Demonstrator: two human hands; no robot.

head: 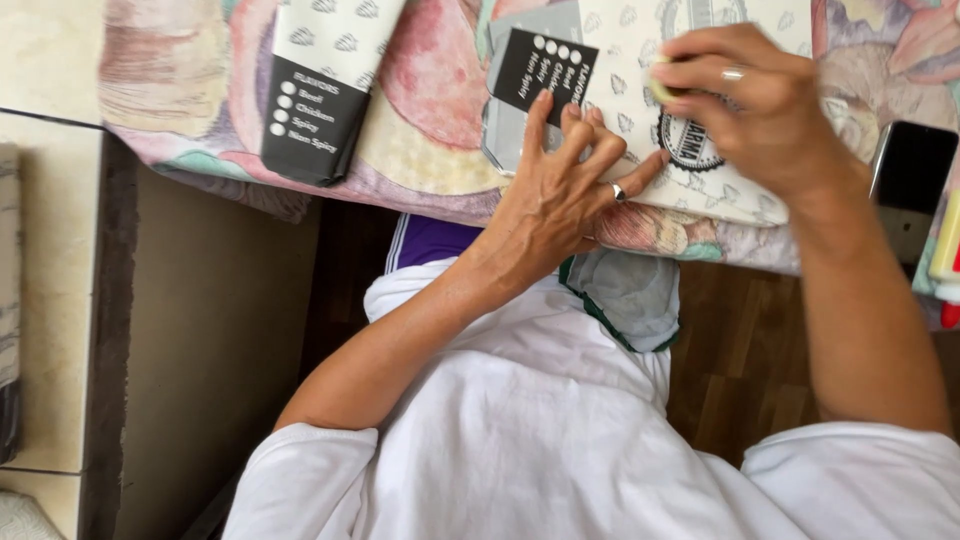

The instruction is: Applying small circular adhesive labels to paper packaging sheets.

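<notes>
At the counter's near edge, the left hand (560, 190) presses flat, fingers spread, on a white paper pouch (690, 150) while the right hand (750, 100) pinches a small pale sticker (660, 85) onto it, which seems to need firm rubbing down.

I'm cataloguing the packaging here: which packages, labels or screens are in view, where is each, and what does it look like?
Paper bag: under both hands, top centre; white, grey leaf pattern, round black stamp.
Black label: that bag's left end; white dots and lettering.
Second bag: top left, same pattern, black end panel.
Phone: right edge; dark screen.
</notes>
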